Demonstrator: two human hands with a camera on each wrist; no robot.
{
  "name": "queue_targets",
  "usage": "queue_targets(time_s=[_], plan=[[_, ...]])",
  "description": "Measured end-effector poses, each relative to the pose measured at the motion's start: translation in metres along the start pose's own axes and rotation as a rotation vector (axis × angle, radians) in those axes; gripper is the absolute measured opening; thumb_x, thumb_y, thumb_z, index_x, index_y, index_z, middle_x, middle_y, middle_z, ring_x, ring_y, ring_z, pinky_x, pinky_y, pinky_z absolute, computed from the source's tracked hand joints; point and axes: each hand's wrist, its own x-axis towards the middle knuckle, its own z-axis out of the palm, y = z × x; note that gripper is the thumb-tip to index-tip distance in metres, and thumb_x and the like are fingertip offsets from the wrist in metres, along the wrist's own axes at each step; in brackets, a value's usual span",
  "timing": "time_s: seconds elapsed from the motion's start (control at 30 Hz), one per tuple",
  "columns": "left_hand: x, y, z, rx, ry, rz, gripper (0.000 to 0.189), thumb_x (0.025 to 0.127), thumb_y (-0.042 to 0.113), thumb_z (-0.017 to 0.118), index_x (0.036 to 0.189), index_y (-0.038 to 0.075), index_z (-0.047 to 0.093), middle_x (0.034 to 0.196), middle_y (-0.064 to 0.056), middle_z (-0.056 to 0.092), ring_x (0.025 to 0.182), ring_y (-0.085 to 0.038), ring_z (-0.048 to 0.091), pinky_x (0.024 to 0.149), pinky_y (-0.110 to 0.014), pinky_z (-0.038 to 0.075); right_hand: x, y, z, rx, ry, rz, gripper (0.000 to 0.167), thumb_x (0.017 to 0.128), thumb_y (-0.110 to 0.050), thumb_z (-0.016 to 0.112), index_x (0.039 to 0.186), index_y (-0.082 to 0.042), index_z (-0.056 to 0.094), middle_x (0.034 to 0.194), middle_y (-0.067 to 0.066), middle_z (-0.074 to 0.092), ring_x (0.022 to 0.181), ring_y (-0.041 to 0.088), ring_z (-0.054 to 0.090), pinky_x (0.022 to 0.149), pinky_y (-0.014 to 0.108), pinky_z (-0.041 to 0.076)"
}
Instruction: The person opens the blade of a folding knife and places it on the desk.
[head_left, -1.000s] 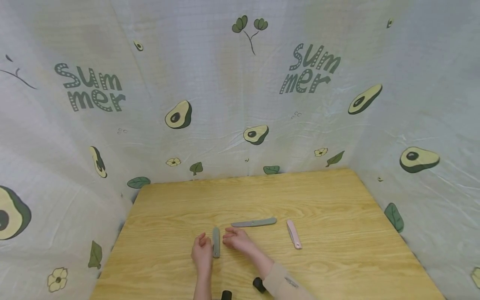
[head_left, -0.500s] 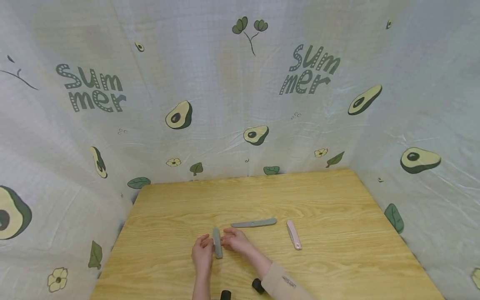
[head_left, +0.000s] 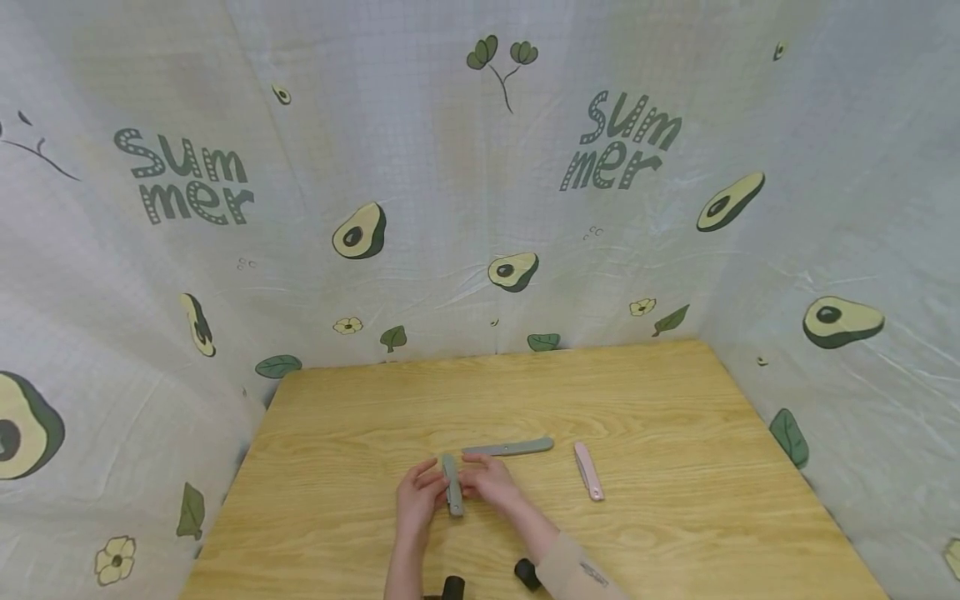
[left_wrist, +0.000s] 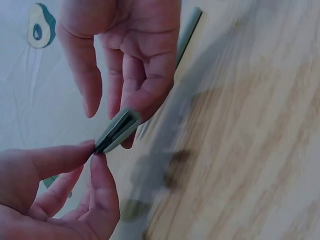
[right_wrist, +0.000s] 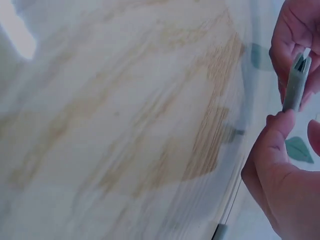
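Observation:
A folded grey-green pocket knife stands between my two hands, a dark slot showing along its handle in the left wrist view. My left hand pinches one end of it between thumb and finger. Fingers of my right hand touch its other end; in the left wrist view the right thumb hangs apart from the handle. Just beyond the right hand lies an unfolded grey-green pocket knife, its blade tip close to the fingertips. Farther right rests a folded pink pocket knife.
All of this is on a wood-grain table. A curtain printed with avocados encloses its back and sides. Dark wrist-worn pieces show by the forearms at the bottom of the head view.
The folded grey-green knife has shifted right and tilted slightly, with my left hand moving along. My right hand, earlier beside the knife, now touches it. The other two knives stay put.

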Motion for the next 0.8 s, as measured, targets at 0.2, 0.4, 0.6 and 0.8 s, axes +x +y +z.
queue_targets(time_s=[0.2,0.4,0.6,0.8], plan=[[0.003,-0.004,0.009,-0.06,-0.18,-0.019,0.051,0.089,-0.004,0.064,0.136,-0.013,0.046,0.1,-0.016,0.066,0.085,-0.017,0.068,0.075,-0.029,0.061,-0.006,0.002,-0.016,-0.018,0.018,-0.029,0.053,0.092,-0.008,0.065,0.134,0.016,0.044,0.107,0.023,0.068,0.086,0.018,0.066,0.077,0.034,0.06],[0.006,-0.008,0.02,-0.097,-0.336,-0.005,0.05,0.089,-0.003,0.064,0.136,-0.012,0.047,0.096,-0.01,0.068,0.085,-0.017,0.069,0.079,-0.03,0.061,-0.018,-0.005,-0.035,-0.043,-0.017,-0.046,0.054,0.092,-0.008,0.064,0.136,0.014,0.042,0.101,0.018,0.067,0.084,0.018,0.066,0.074,0.031,0.058],[0.004,-0.008,0.032,-0.108,-0.41,-0.013,0.05,0.089,-0.001,0.065,0.136,-0.009,0.049,0.093,-0.008,0.069,0.082,-0.016,0.069,0.08,-0.031,0.061,-0.025,-0.011,-0.054,-0.072,-0.059,-0.047,0.055,0.092,-0.008,0.064,0.139,0.01,0.042,0.094,0.011,0.062,0.079,0.015,0.062,0.072,0.031,0.058],[0.005,-0.008,0.041,-0.106,-0.435,-0.022,0.049,0.089,0.0,0.066,0.136,-0.007,0.051,0.088,-0.003,0.068,0.078,-0.013,0.067,0.079,-0.031,0.061,-0.03,-0.014,-0.065,-0.104,-0.057,-0.054,0.053,0.093,-0.009,0.064,0.14,0.006,0.044,0.093,0.009,0.056,0.08,0.015,0.058,0.074,0.036,0.058]])
